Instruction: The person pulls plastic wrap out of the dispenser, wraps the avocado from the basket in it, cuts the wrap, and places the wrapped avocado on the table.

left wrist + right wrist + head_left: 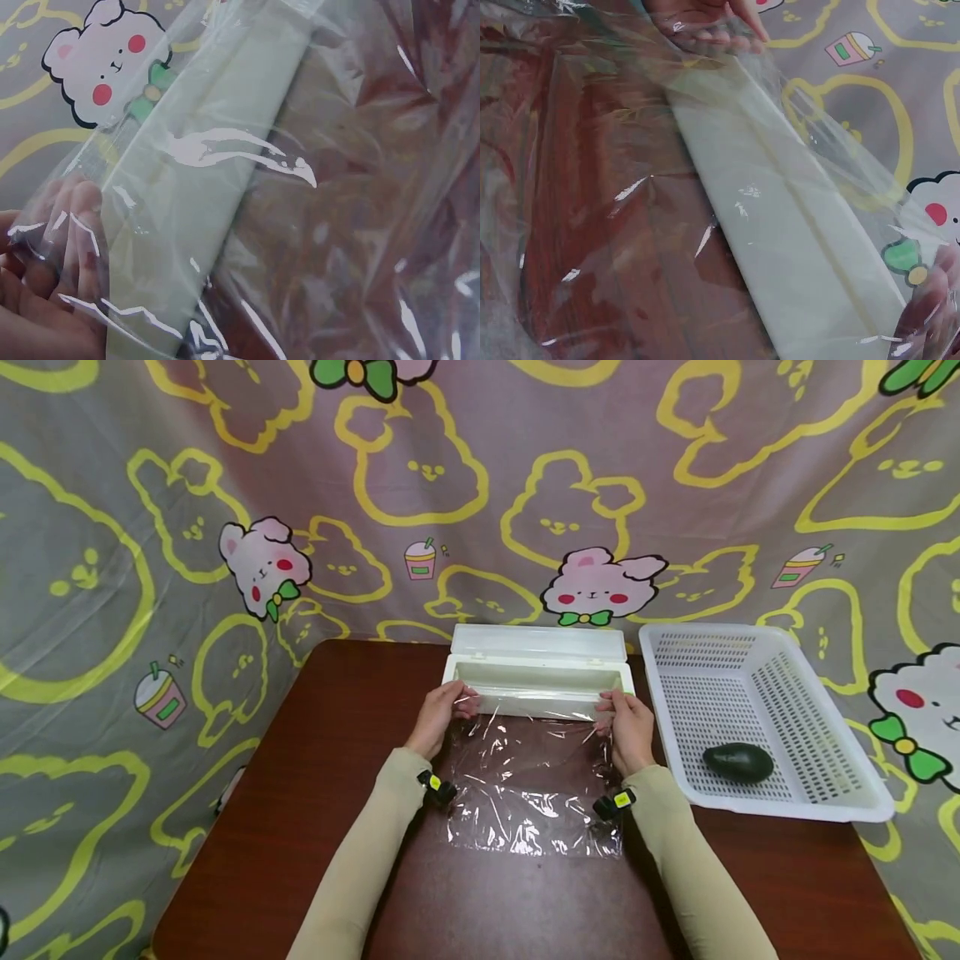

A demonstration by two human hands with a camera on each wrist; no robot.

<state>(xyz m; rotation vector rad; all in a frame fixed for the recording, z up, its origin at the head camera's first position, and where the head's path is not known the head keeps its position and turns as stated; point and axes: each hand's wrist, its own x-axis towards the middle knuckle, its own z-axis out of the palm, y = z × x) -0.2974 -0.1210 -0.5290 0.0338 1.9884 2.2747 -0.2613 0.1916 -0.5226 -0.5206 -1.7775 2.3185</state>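
A clear sheet of plastic wrap (525,777) stretches between both hands and hangs down over the tabletop. My left hand (441,714) pinches its left upper edge between thumb and fingers; in the left wrist view the left hand's fingers (71,247) show curled behind the film. At the opposite corner my right hand (632,727) pinches the same edge, and the right hand's fingers (930,300) are partly cut off in the right wrist view. Just behind the wrap stands a long white wrap box (487,702), its hinged lid (536,643) tipped back.
To the right, a white perforated plastic basket (671,727) holds a dark green avocado (738,762) near its front side. Everything stands on a dark reddish-brown table (300,793). A curtain (480,485) printed with cartoon animals hangs behind and along the sides.
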